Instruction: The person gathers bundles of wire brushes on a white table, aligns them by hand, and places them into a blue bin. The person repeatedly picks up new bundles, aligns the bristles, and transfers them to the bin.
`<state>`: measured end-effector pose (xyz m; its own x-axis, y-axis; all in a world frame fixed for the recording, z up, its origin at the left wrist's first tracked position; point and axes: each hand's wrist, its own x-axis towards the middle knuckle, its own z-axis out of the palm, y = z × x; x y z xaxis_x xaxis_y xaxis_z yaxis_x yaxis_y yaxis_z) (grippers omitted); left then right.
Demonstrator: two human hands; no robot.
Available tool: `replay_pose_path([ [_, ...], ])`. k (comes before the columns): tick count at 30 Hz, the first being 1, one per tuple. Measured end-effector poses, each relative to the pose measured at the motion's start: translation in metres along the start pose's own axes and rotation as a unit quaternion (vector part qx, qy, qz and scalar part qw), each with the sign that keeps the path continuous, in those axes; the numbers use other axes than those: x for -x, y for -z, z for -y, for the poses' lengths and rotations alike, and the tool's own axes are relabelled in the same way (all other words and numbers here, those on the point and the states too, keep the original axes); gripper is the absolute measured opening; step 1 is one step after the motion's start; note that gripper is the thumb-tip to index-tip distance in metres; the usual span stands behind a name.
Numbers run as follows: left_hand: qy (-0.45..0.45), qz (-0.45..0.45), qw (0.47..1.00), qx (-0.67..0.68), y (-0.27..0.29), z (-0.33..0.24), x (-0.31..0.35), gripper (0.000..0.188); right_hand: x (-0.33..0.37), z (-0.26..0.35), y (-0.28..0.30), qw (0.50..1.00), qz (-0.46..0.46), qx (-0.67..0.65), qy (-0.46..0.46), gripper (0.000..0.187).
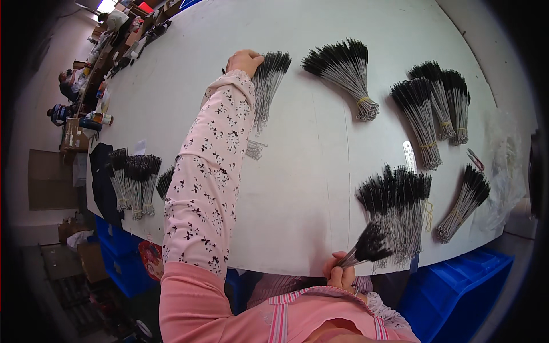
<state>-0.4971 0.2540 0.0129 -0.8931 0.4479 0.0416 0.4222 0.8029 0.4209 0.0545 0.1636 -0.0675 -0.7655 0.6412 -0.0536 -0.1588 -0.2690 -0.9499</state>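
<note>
My left arm reaches to the far side of the table, and my left hand [245, 62] has its fingers curled against the bristle end of a loose pile of tube brushes [267, 86]. These are thin twisted-wire brushes with black bristles and looped wire ends; my sleeve covers part of the pile. Whatever those fingers pinch is hidden. Close to my body, my right hand [342, 273] is closed round the wire stems of a small bunch of tube brushes [369, 244], bristles pointing up and right. That bunch overlaps a wide spread of brushes [397, 200] on the table.
A fanned bundle [346, 68] tied with a yellow band lies at the far middle. More banded bundles [423, 120] are at right, near a steel ruler [409, 156] and red-handled snips [475, 160]. Other bundles [136, 177] lie at left. Blue crates [452, 286] stand below the table edge.
</note>
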Motion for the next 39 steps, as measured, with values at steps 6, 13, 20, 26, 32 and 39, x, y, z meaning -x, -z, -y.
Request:
replay_pose_path([
  [6, 0.031, 0.033, 0.998, -0.050, 0.003, -0.016, -0.001, 0.040, -0.005, 0.005, -0.004, 0.999, 0.035, -0.015, 0.015, 0.040],
  [13, 0.068, 0.068, 0.991, -0.095, -0.007, -0.009, -0.018, 0.041, 0.019, -0.017, 0.012, 0.981, 0.033, -0.173, -0.079, 0.033],
  [20, 0.037, 0.031, 0.999, -0.011, -0.007, -0.004, -0.031, 0.036, 0.024, -0.024, 0.020, 0.987, 0.023, -0.127, -0.092, 0.044],
  [26, 0.039, -0.029, 0.986, 0.161, 0.022, -0.006, -0.040, 0.036, 0.014, -0.012, 0.008, 0.982, 0.022, -0.171, -0.081, 0.028],
  [32, 0.015, 0.004, 0.879, 0.477, 0.054, -0.029, -0.021, 0.020, 0.015, -0.023, 0.007, 0.988, -0.018, -0.139, -0.064, 0.031],
  [39, 0.061, 0.150, 0.632, 0.758, 0.087, -0.032, 0.057, 0.011, 0.000, 0.001, -0.003, 0.999, -0.013, 0.035, 0.004, 0.025],
])
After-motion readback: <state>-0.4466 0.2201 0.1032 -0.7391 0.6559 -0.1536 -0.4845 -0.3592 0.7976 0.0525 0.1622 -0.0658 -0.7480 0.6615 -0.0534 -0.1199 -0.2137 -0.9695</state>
